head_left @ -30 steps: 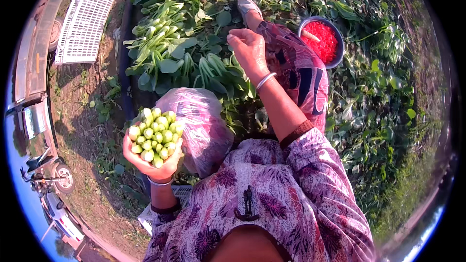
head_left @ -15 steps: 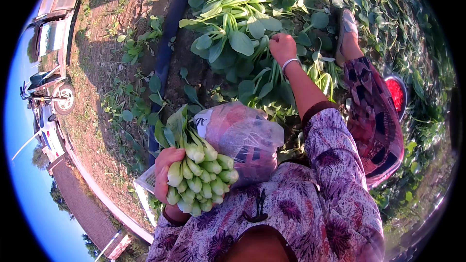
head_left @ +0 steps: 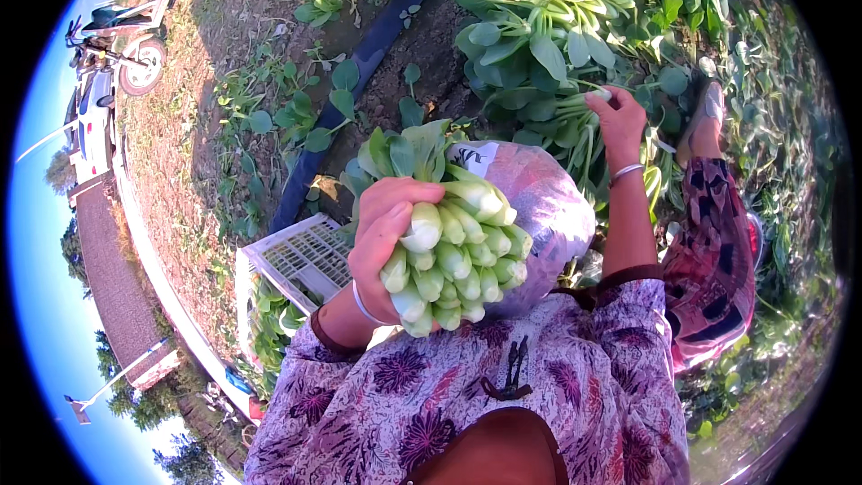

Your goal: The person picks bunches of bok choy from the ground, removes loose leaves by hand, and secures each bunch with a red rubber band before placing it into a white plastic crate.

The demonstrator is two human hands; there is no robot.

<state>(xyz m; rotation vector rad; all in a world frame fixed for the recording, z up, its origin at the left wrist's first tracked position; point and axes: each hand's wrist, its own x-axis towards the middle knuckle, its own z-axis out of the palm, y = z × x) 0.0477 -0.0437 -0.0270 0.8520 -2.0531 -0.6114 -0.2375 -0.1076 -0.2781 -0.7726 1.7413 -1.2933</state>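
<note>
A thick bunch of bok choy is gripped in my left hand, pale stem ends facing up and green leaves pointing away. My fingers wrap its left side. Ahead and to the right, my right hand has its thumb and forefinger closed on the stems of a bok choy at the near edge of a pile. That larger pile of bok choy lies on the ground, stems overlapping. A clear plastic bag with a white label rests across my lap, partly behind the bunch.
A white slatted crate with greens beside it stands at my left. Past it a dark hose runs over the soil. My foot is among leafy plants on the right. A motorbike and a white car stand far left.
My left hand has lifted the bunch away from my body and to the right. My right hand has closed on stems at the pile's near edge. The view has turned, showing more of the crate.
</note>
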